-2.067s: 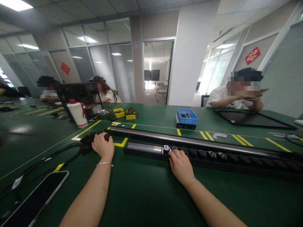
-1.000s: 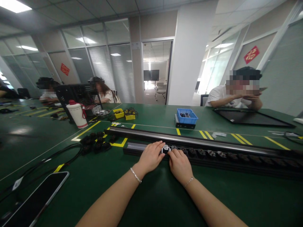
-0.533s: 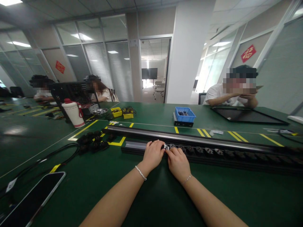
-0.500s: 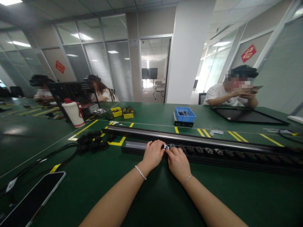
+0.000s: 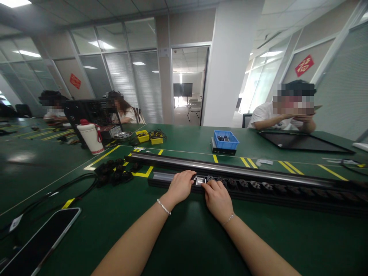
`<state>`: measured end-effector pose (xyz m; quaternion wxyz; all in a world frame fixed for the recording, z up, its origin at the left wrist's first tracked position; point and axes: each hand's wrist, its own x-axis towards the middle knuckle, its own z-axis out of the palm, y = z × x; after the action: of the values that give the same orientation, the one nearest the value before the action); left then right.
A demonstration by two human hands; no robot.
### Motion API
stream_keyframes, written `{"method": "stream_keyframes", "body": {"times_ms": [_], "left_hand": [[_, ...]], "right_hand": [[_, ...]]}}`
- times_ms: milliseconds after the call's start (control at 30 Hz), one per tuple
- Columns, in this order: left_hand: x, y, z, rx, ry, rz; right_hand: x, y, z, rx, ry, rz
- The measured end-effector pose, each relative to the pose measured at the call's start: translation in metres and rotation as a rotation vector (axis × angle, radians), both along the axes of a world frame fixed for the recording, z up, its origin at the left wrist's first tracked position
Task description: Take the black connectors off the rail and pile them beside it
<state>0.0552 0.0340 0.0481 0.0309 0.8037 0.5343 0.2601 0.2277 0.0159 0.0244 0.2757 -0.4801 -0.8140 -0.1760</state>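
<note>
Both of my hands are at a long black rail [image 5: 165, 182] lying across the table. My left hand [image 5: 181, 187] rests on it with fingers bent together; a dark edge shows at its fingertips, and what they pinch is hidden. My right hand [image 5: 219, 200] is closed in a pinch, its fingertips against a small white and silver piece [image 5: 200, 181] in the rail's channel between the hands. Right of that, several black socket-like modules [image 5: 243, 184] sit in a row along the channel. Left of my left hand, a pale strip shows in the channel.
A second long bar [image 5: 184, 162] lies just behind the rail. Black parts [image 5: 110, 172] and cables [image 5: 74, 184] lie left, near a phone [image 5: 43, 241]. Farther back are a bottle [image 5: 91, 138], yellow bins [image 5: 156, 140], a blue bin [image 5: 225, 140], a dark panel [image 5: 301, 142] and seated people.
My left hand has moved slightly left, away from my right hand. More of the white and silver piece now shows between them. My right hand has barely moved.
</note>
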Motion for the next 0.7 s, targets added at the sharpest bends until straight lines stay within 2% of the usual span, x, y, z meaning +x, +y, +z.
{"method": "stream_keyframes", "body": {"times_ms": [167,433,700], "left_hand": [[0.0029,-0.0035,0.0028,0.034,-0.039,0.041],[0.0087,-0.0011,-0.0021,0.076,-0.056,0.142],[0.0021,0.0014,0.0016,0.021,-0.016,0.235]], "right_hand": [[-0.0005,-0.0011,0.0015,-0.011,0.002,-0.010],[-0.0003,-0.0019,0.0032,-0.026,0.002,-0.005],[0.0012,0.0006,0.0003,-0.004,-0.008,-0.007]]}}
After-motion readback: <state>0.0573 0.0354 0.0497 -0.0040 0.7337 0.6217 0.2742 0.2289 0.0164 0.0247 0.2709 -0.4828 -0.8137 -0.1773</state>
